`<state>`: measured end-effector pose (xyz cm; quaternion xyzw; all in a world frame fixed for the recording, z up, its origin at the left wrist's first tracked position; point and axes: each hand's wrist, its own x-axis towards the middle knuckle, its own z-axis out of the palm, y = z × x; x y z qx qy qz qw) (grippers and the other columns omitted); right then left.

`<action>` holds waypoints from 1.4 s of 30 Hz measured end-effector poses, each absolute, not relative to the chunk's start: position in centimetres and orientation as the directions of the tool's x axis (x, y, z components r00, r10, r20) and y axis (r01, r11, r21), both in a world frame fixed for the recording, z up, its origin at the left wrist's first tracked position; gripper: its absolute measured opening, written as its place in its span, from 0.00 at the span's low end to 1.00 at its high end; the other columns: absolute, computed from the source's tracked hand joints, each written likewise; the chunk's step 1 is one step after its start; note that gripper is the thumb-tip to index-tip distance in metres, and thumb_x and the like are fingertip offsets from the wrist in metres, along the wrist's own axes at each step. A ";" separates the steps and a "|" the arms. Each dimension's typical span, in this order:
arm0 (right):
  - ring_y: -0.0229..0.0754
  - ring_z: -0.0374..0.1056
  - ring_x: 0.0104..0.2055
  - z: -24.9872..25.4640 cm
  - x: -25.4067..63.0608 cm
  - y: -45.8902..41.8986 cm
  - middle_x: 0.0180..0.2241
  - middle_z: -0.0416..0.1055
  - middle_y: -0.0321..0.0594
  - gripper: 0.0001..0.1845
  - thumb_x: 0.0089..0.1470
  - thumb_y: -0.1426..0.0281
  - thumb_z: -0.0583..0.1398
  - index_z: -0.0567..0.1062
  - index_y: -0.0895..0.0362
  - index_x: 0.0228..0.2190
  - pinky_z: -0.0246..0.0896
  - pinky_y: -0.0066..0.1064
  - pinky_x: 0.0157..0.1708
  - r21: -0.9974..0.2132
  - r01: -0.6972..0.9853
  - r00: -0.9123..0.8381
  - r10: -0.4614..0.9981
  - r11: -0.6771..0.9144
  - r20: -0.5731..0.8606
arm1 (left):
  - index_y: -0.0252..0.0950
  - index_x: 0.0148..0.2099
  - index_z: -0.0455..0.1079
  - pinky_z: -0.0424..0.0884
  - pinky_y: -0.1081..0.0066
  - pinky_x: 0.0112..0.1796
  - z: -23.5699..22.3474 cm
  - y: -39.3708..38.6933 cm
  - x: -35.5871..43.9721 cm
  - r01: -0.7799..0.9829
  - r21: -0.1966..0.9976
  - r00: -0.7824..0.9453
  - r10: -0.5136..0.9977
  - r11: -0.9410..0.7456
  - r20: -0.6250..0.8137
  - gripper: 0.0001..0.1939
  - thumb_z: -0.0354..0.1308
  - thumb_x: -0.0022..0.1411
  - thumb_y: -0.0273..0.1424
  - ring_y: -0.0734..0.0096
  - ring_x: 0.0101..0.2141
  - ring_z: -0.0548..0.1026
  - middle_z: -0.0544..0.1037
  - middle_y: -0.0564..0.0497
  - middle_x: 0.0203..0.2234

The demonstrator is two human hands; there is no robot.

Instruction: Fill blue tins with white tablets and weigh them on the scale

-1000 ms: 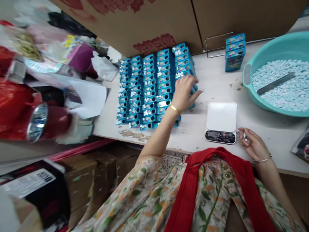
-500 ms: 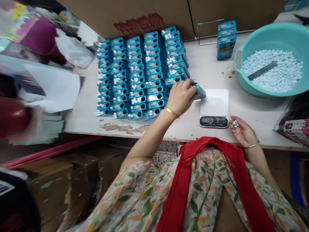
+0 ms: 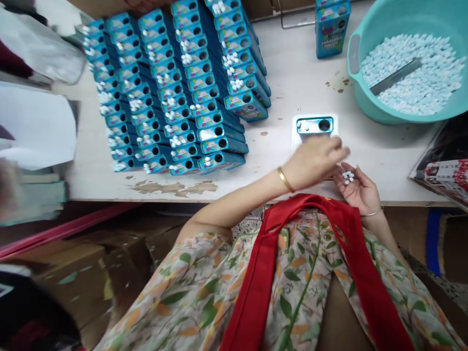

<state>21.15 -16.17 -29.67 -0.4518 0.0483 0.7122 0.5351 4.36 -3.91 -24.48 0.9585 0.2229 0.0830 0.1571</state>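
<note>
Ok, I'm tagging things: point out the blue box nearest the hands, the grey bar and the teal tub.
Blue box (image 3: 313, 127): head view, top face beside hole.
Grey bar (image 3: 396, 77): head view, mid-length.
Teal tub (image 3: 413, 19): head view, inner wall.

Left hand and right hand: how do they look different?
The left hand shows its back; the right hand is turned palm up. The left hand wears a gold bracelet, the right hand a thinner silver bracelet. The right hand holds white candies; none show in the left hand. Both wear bracelets.
</note>
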 end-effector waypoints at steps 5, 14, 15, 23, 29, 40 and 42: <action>0.45 0.78 0.51 -29.3 20.3 -16.9 0.43 0.81 0.43 0.16 0.62 0.55 0.59 0.78 0.53 0.40 0.80 0.40 0.45 -0.391 -0.771 -0.065 0.673 -0.503 -0.737 | 0.35 0.57 0.69 0.71 0.64 0.42 -28.8 -9.8 6.3 0.331 0.492 0.929 0.368 -0.805 -0.022 0.18 0.41 0.78 0.31 0.62 0.46 0.74 0.76 0.39 0.51; 0.50 0.78 0.49 -30.3 20.1 -18.6 0.36 0.79 0.44 0.16 0.59 0.53 0.60 0.77 0.52 0.38 0.80 0.41 0.41 -0.466 -0.660 -0.087 0.676 -0.589 -0.732 | 0.36 0.53 0.71 0.67 0.65 0.35 -29.4 -11.2 7.3 0.434 0.518 0.891 0.436 -0.737 -0.125 0.14 0.45 0.77 0.32 0.60 0.41 0.75 0.75 0.40 0.45; 0.50 0.78 0.49 -30.3 20.1 -18.7 0.36 0.79 0.44 0.16 0.59 0.53 0.60 0.76 0.52 0.38 0.80 0.40 0.40 -0.476 -0.646 -0.095 0.682 -0.596 -0.725 | 0.36 0.54 0.70 0.67 0.65 0.33 -29.3 -11.2 7.3 0.442 0.521 0.888 0.440 -0.730 -0.138 0.14 0.45 0.77 0.32 0.60 0.41 0.74 0.75 0.40 0.45; 0.48 0.78 0.47 -29.9 19.7 -18.1 0.37 0.78 0.42 0.13 0.58 0.56 0.61 0.75 0.51 0.38 0.81 0.40 0.40 -0.460 -0.671 -0.059 0.660 -0.582 -0.749 | 0.36 0.54 0.71 0.69 0.65 0.36 -29.3 -10.7 6.8 0.392 0.497 0.915 0.384 -0.774 -0.124 0.16 0.42 0.77 0.32 0.58 0.44 0.75 0.75 0.40 0.45; 0.47 0.78 0.46 -28.7 19.2 -16.2 0.35 0.79 0.42 0.13 0.59 0.56 0.61 0.76 0.53 0.37 0.81 0.40 0.42 -0.413 -0.699 -0.151 0.685 -0.584 -0.713 | 0.36 0.47 0.71 0.70 0.67 0.36 -28.2 -8.8 5.1 0.379 0.619 0.875 0.485 -0.688 0.002 0.14 0.43 0.76 0.30 0.66 0.39 0.74 0.74 0.43 0.43; 0.41 0.76 0.57 -27.4 19.2 -12.7 0.48 0.82 0.40 0.11 0.63 0.63 0.60 0.81 0.54 0.41 0.72 0.33 0.62 -0.447 -0.802 -0.075 0.809 -0.397 -0.583 | 0.40 0.46 0.72 0.76 0.63 0.42 -24.2 0.6 2.6 0.348 0.606 0.667 0.643 -0.715 0.376 0.13 0.49 0.76 0.39 0.65 0.40 0.77 0.74 0.47 0.40; 0.41 0.76 0.57 -27.8 19.6 -13.1 0.49 0.82 0.40 0.12 0.63 0.63 0.60 0.81 0.54 0.42 0.72 0.34 0.62 -0.452 -0.800 -0.065 0.806 -0.394 -0.588 | 0.41 0.47 0.74 0.76 0.63 0.44 -24.0 1.0 2.3 0.359 0.614 0.678 0.648 -0.703 0.346 0.14 0.49 0.76 0.41 0.64 0.42 0.78 0.76 0.46 0.42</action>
